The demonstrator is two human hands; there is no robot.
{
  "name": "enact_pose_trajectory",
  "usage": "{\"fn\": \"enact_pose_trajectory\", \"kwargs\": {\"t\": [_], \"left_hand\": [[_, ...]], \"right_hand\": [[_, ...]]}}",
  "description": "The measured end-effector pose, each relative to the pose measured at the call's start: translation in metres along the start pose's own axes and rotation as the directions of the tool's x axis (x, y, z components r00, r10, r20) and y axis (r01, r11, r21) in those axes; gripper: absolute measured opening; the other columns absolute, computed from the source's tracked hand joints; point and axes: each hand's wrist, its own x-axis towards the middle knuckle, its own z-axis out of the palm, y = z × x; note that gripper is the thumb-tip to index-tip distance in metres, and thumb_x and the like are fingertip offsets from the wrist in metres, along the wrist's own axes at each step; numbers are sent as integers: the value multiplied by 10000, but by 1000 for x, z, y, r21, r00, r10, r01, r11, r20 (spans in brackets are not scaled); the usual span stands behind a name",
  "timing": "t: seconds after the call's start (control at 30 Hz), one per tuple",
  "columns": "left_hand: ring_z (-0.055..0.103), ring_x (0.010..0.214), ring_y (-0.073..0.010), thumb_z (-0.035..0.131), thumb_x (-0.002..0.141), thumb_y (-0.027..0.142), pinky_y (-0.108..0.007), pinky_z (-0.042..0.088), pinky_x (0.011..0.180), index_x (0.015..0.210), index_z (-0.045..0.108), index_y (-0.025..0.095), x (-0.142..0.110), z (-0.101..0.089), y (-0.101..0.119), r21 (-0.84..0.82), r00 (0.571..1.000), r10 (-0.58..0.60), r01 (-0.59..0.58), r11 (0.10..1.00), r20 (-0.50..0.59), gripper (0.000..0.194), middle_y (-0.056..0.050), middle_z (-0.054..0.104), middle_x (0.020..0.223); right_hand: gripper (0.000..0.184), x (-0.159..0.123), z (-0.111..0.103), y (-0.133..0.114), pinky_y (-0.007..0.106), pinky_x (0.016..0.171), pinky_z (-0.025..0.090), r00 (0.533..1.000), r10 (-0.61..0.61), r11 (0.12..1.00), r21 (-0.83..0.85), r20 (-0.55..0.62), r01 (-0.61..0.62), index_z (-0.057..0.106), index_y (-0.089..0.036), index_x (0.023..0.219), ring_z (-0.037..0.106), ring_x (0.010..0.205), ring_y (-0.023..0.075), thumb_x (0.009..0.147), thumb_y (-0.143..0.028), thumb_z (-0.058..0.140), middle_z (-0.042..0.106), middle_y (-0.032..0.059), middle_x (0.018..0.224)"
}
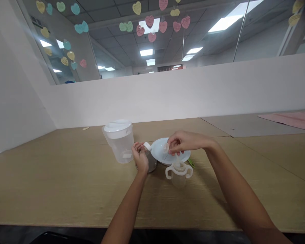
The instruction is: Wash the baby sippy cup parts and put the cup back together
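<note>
My left hand (140, 157) is closed around a small piece with a white round end (147, 146); the rest of it is hidden by the fingers. Behind that hand stands a dark grey, shiny container (151, 163), partly covered. My right hand (184, 141) reaches over a white plate (157, 154), pinching a small clear cap-like piece (166, 147). Just below the right hand, a translucent two-handled baby cup (179, 174) stands upright with its top uncovered and a pale piece at the mouth.
A clear plastic pitcher (120, 144) with a white lid stands left of my left hand. A green handle (191, 163) sticks out by the plate's right edge. Pink cloth (292, 120) lies at the far right. A white wall (167, 98) closes the wooden table's back.
</note>
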Motion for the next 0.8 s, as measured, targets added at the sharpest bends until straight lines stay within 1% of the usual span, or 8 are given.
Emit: {"fn": "enact_pose_trajectory", "kwargs": {"t": [0.07, 0.17, 0.33, 0.47, 0.57, 0.63, 0.73, 0.8], "left_hand": [[592, 811, -140, 518, 737, 214, -234, 472, 668, 1011, 452, 200, 0, 1, 2, -19, 1000, -21, 21, 1000, 11, 282, -46, 608, 933], [610, 827, -138, 522, 715, 162, -240, 485, 695, 1048, 439, 212, 1, 1, 1, -84, 988, -154, 155, 984, 19, 347, -35, 628, 941], [624, 908, -143, 506, 662, 78, -256, 494, 779, 1076, 429, 225, 7, 1, -7, -234, 917, -387, 399, 887, 96, 446, -24, 642, 923], [627, 869, -146, 547, 635, 92, -278, 496, 805, 1029, 462, 218, 11, 2, -11, -309, 878, -437, 478, 822, 195, 422, -9, 634, 837], [624, 847, -144, 578, 625, 115, -286, 491, 822, 937, 502, 197, 11, 2, -10, -333, 860, -397, 495, 803, 320, 331, -7, 632, 816], [623, 830, -136, 581, 619, 112, -277, 489, 820, 888, 512, 185, 10, 3, -8, -343, 845, -372, 505, 792, 384, 288, -4, 631, 808], [619, 774, -128, 594, 623, 131, -260, 498, 761, 878, 515, 179, 7, 4, -5, -346, 819, -372, 535, 771, 437, 271, -3, 629, 804], [615, 742, -131, 606, 636, 161, -260, 502, 711, 913, 516, 179, 5, 4, -3, -331, 796, -390, 563, 757, 463, 292, -8, 630, 812]], "right_hand": [[197, 2, 0, 4, 195, 511, 430, 996, 40, 999, -18, 86, -39, 673, -136, 751, 573, 586, 118, 674, -312, 627, 658, 27, 657], [231, 6, -1, 13, 183, 503, 438, 976, 127, 992, -29, 176, -124, 659, -132, 804, 594, 623, 126, 613, -261, 661, 677, 28, 714], [468, 7, -6, 20, 168, 498, 459, 963, 175, 984, -2, 207, -179, 604, -159, 1044, 621, 712, 143, 592, -243, 692, 687, 62, 896], [525, 6, -10, 24, 176, 514, 479, 968, 135, 988, 45, 211, -147, 574, -167, 1122, 633, 751, 154, 621, -269, 693, 682, 73, 935], [527, 13, -8, 30, 192, 526, 493, 982, 85, 990, 99, 167, -102, 561, -168, 1149, 640, 763, 159, 662, -334, 680, 688, 73, 911], [502, 23, -2, 34, 193, 512, 492, 994, 79, 991, 104, 78, -87, 569, -160, 1134, 638, 723, 153, 696, -386, 660, 688, 69, 854], [480, 42, 12, 37, 173, 464, 470, 993, 89, 992, 100, -77, -81, 575, -153, 1114, 630, 689, 143, 738, -447, 625, 671, 72, 849], [458, 52, 22, 35, 166, 443, 461, 990, 80, 994, 83, -117, -70, 596, -158, 1085, 621, 681, 139, 751, -471, 606, 664, 68, 842]]}}
